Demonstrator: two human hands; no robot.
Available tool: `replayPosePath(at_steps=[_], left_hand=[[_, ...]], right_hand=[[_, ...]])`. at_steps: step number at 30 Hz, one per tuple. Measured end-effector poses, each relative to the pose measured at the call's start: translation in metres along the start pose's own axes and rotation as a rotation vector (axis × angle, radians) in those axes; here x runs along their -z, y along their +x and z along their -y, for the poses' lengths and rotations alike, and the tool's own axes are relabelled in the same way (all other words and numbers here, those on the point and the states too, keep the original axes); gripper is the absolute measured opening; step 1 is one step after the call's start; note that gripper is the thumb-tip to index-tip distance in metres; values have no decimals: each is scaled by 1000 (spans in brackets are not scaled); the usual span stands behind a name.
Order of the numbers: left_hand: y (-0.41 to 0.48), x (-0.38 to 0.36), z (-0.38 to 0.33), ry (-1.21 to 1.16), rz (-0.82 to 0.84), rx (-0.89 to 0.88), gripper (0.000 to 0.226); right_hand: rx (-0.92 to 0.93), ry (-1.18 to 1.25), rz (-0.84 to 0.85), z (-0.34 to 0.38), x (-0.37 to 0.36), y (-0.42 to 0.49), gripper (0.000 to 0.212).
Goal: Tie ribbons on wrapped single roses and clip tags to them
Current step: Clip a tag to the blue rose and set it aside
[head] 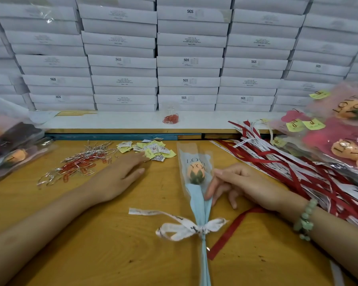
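Observation:
A wrapped single rose (195, 172) with an orange bud, clear sleeve and light blue paper lies lengthwise on the wooden table (120, 248). A white printed ribbon bow (189, 229) is tied round its stem. My right hand (242, 182) rests beside the wrap, its fingertips touching the sleeve's right edge. My left hand (120, 172) lies flat, fingers stretched toward a pile of yellow and white paper tags (151, 149), touching its near edge. A loose red ribbon (229, 230) lies under my right wrist.
Red and silver paper clips (79, 164) are scattered at left. A heap of red and white ribbons (287, 166) lies at right, beside finished tagged roses (339, 131). More wrapped roses (10, 149) lie at far left. White boxes (174, 58) are stacked behind; a bag of red clips (171, 118) sits on the shelf.

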State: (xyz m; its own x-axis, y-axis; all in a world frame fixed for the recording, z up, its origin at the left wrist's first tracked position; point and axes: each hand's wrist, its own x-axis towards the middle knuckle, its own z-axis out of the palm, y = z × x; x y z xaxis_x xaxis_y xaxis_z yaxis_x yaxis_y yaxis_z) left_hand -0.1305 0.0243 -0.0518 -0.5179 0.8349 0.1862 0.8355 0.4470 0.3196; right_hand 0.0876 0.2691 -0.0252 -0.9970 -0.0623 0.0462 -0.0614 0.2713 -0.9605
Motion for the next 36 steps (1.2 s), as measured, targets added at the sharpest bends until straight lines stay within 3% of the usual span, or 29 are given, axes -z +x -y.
replayPosePath(at_steps=[14,16,18,22,24,33,36], left_hand=[[1,-4,-1,135,32,18,54],[2,-5,-1,145,19,12,56],[1,-4,-1,143,-11,4,56],[-3,-2,-6,161,-166,-50,47],[-5,0,-10,183,-254,-101,40],[-14,7,-31,328,-224,-356,34],[-14,4,-29,207,-166,-314,56]], right_hand=[[-140,255,805,16,-21,2,53],[-133,312,847,16,-25,0,52],[-67,379,691,15,-23,0,45],[86,299,-155,5,-7,4,38],[65,221,-379,-2,-1,6,42],[-212,-23,-513,-4,-11,21,41],[-257,-41,-591,-3,-17,36,38]])
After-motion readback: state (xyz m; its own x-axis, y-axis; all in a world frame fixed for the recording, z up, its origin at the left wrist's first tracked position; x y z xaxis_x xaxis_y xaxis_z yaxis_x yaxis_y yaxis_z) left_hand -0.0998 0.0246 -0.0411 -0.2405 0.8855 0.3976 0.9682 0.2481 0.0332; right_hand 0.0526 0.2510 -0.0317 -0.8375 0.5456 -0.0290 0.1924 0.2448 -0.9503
